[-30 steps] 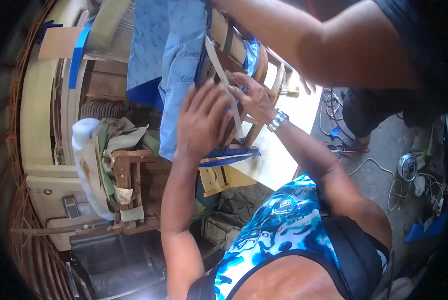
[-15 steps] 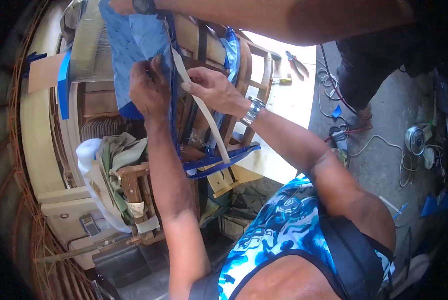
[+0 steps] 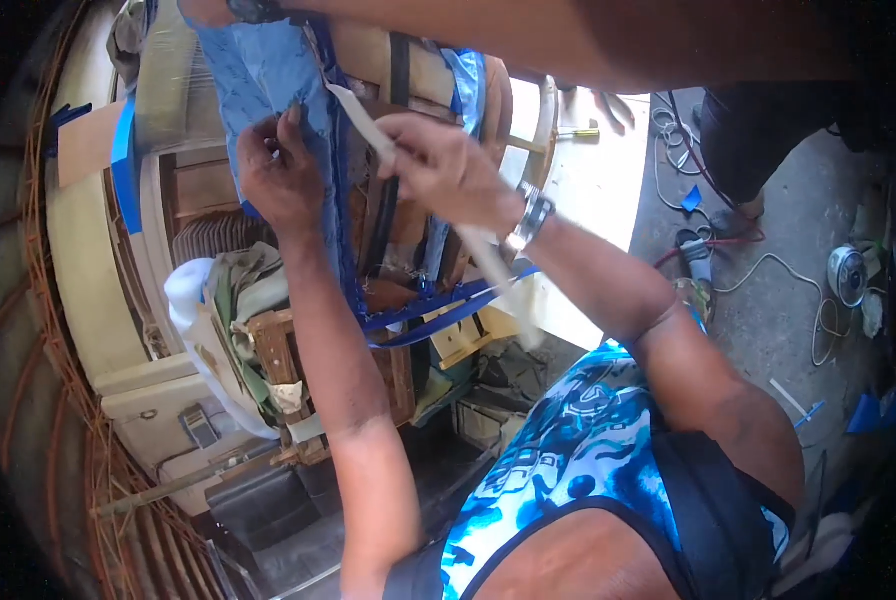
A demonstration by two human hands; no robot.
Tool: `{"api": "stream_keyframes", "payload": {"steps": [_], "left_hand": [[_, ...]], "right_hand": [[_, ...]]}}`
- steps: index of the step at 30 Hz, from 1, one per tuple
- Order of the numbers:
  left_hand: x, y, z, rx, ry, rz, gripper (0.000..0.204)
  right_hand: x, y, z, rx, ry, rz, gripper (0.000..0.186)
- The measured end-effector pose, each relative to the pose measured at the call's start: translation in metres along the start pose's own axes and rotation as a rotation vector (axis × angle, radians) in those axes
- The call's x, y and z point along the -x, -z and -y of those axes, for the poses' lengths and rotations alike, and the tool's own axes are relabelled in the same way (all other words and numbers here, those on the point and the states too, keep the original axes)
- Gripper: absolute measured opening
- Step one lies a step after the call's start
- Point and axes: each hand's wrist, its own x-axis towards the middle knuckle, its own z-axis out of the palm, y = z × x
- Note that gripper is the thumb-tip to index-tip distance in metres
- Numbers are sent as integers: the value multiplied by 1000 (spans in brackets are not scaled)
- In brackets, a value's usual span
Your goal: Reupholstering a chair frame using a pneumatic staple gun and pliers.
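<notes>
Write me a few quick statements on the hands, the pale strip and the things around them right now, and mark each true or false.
1. The right hand holds the pale strip. True.
2. The silver wristband is on the person's left wrist. False: the silver wristband is on the right wrist.
3. The left hand is over the blue cloth. True.
4. The yellow tool lies on the floor. False: it lies on the white tabletop.
5. Another person's arm crosses the top of the view. True.
</notes>
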Motion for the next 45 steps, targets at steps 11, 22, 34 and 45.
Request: {"api": "stream_keyframes", "payload": {"steps": [11,22,34,45], "left_hand": [[29,21,-100,-351,324,215,36],[46,7,-74,-180,435,186,39],[73,0,-83,179,600,-73,21],[79,-5,-71,213,673,-115,19]], "right_hand": [[65,-40,-1,101,-12,14,15],[-28,10,-33,-169,-218,108,37],[-69,-14,-36,-706,-481,246,23],[-62,-33,-52,-700,-487,285,31]]}}
